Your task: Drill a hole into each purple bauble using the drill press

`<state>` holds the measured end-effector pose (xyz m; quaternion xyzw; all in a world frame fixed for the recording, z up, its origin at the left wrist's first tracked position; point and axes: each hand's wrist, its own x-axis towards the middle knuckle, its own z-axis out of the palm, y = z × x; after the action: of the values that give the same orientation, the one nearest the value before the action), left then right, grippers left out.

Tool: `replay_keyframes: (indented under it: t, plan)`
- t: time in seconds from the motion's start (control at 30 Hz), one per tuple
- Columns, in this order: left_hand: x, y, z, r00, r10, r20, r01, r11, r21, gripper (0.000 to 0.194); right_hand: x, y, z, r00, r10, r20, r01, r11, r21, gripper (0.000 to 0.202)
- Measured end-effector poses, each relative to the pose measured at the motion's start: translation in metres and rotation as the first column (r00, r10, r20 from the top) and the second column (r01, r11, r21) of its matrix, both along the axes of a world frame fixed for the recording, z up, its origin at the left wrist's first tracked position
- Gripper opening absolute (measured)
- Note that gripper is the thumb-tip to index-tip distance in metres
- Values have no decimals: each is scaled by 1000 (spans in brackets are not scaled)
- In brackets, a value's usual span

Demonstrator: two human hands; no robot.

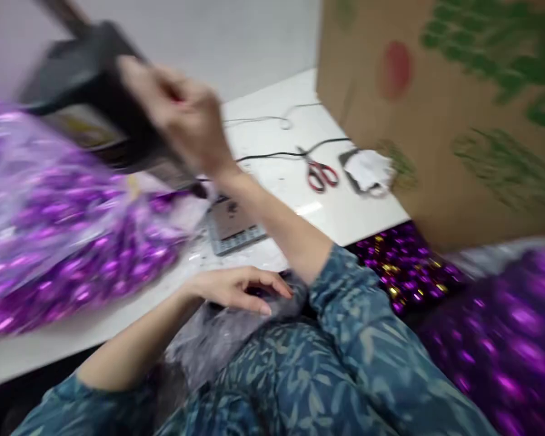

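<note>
Head view: scissors (321, 168) are lying on table (272, 136); right hand (188, 112) is gripping blurred black device (106, 75); left hand (231, 287), half-spread, is covering plastic (215, 339).

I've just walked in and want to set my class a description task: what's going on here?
A person's right hand is on a dark device, too blurred to identify, by a clear bag of shiny purple pieces on the white table. The left hand is at crumpled plastic near the lap; its grip is unclear. Scissors lie on the table.
</note>
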<state>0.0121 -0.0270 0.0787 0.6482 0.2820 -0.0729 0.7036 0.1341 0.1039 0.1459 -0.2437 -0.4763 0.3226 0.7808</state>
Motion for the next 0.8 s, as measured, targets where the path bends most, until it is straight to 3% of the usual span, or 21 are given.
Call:
replay_keyframes:
  t: [0.03, 0.07, 0.1, 0.13, 0.2, 0.27, 0.33, 0.4, 0.53, 0.6, 0.7, 0.8]
  plan:
    - [-18, 10, 13, 998, 48, 28, -49, 998, 47, 24, -19, 5, 7, 1000, 29, 11, -29, 1000, -11, 42]
    - [-37, 21, 22, 982, 178, 64, -184, 977, 107, 22, -31, 8, 11, 999, 36, 10, -36, 999, -9, 44]
    - [-56, 32, 26, 936, 337, 101, -350, 918, 184, 20, -36, 12, 13, 1000, 31, 4, -31, 1000, -4, 53]
    - [-74, 43, 26, 864, 485, 137, -504, 819, 274, 15, -36, 15, 13, 1000, 21, 0, -21, 1000, 6, 59]
    - [-105, 68, 13, 672, 710, 212, -716, 549, 431, 5, -29, 20, 11, 1000, -15, -3, 15, 1000, 22, 68]
    - [-126, 100, -8, 505, 824, 257, -785, 314, 534, 17, -20, 22, 8, 998, -66, 10, 65, 997, 31, 72]
    - [-136, 135, -28, 404, 876, 263, -762, 164, 626, 29, -16, 23, 7, 993, -115, 26, 114, 993, 36, 74]
    - [-138, 171, -42, 407, 883, 234, -671, 115, 732, 34, -15, 25, 5, 987, -156, 44, 154, 987, 36, 75]
    - [-130, 221, -57, 491, 849, 195, -514, 101, 852, 39, -15, 27, 0, 973, -216, 84, 215, 976, 26, 71]
    - [-123, 232, -63, 537, 813, 227, -505, 94, 858, 45, -15, 26, -1, 972, -228, 50, 225, 973, 55, 72]
    - [-114, 238, -73, 604, 759, 243, -514, 139, 846, 43, -15, 23, 1, 975, -220, -20, 220, 970, 106, 78]
    - [-110, 237, -78, 595, 753, 282, -557, 133, 819, 39, -16, 21, 4, 976, -216, -33, 219, 969, 115, 80]
